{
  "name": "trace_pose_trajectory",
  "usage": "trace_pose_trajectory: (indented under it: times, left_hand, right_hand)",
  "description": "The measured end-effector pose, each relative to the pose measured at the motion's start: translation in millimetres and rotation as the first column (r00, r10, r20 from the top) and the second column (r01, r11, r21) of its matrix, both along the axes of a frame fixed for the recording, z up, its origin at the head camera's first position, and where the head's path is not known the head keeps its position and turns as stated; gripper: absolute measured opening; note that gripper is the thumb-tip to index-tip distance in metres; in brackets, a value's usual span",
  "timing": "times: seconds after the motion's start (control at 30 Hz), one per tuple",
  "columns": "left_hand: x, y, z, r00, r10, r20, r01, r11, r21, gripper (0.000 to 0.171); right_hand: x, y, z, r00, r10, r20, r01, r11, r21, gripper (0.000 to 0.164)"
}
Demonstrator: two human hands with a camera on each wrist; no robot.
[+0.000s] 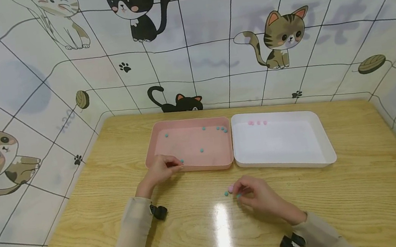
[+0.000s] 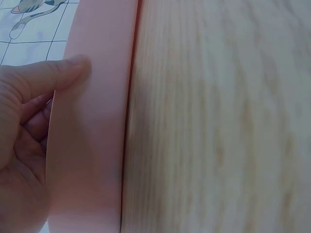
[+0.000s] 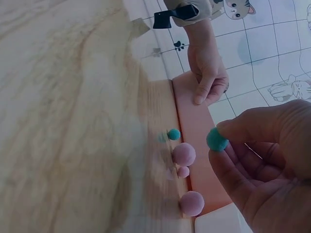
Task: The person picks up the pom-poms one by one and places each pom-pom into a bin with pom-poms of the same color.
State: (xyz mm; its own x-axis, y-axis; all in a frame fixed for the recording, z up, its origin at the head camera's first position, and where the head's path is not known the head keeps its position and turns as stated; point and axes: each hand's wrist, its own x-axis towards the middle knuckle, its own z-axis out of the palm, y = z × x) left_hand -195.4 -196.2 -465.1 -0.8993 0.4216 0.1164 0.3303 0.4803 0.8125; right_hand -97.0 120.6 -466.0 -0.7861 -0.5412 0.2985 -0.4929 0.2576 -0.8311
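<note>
My right hand pinches a teal pom-pom between thumb and a finger, just above the table in front of the trays. Beside it on the wood lie another teal pom-pom and a pink pom-pom. The right wrist view shows a large pink pom-pom, a small pink one and another large one. My left hand grips the near left wall of the pink tray, thumb outside and fingers over the rim. A teal pom-pom sits inside by its fingertips.
Several teal pom-poms lie scattered in the pink tray. At its right stands a white tray with several pink pom-poms near its back wall. Cat-printed cloth surrounds the wooden table.
</note>
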Motion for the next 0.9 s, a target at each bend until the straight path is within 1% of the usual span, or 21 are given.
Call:
trace_pose_trajectory:
  times: [0.1,0.2,0.27,0.37,0.47,0.5,0.6,0.77,0.9]
  left_hand:
    - [-0.2,-1,-0.3,1.000,-0.004,0.003,0.004,1.000,0.006,0.005]
    - [-0.2,-1,-0.9,1.000,-0.005,0.003,0.005,1.000,0.006,0.005]
    - [-0.3,-1,-1.0,1.000,-0.007,-0.004,0.007,1.000,0.005,0.005]
    - [-0.3,-1,-0.9,1.000,-0.009,-0.015,0.009,1.000,0.004,0.005]
    - [-0.8,-1,-1.4,1.000,-0.009,-0.018,0.009,1.000,0.005,0.005]
    - [-1.0,-1,-1.6,1.000,-0.009,-0.017,0.009,1.000,0.005,0.005]
    - [-1.1,-2,-2.0,1.000,-0.010,-0.012,0.010,1.000,0.004,0.005]
    - [-0.9,-2,-1.6,1.000,-0.008,-0.003,0.008,1.000,0.006,0.005]
    - [-1.6,-2,-1.6,1.000,-0.005,-0.001,0.005,1.000,0.003,0.005]
  right_hand:
    - [-3.3,-1,1.8,1.000,-0.017,0.010,0.017,1.000,-0.016,0.024]
    - [-7.6,-4,4.0,0.999,-0.049,-0.011,0.049,0.998,-0.034,0.022]
    - [-8.6,-7,10.5,0.997,-0.076,-0.027,0.075,0.997,-0.031,0.020]
    - [-11.3,-9,15.6,0.995,-0.093,-0.039,0.092,0.995,-0.035,0.018]
    - [-14.6,-11,19.9,0.996,-0.082,-0.046,0.079,0.996,-0.051,0.020]
    - [-17.2,-10,17.5,0.996,-0.071,-0.056,0.067,0.995,-0.069,0.021]
    - [-20.8,-12,20.1,0.995,-0.060,-0.077,0.053,0.994,-0.092,0.023]
    - [-25.4,-16,24.8,0.994,-0.067,-0.082,0.059,0.994,-0.095,0.026]
    - [-28.4,-20,30.6,0.993,-0.073,-0.092,0.064,0.993,-0.103,0.024]
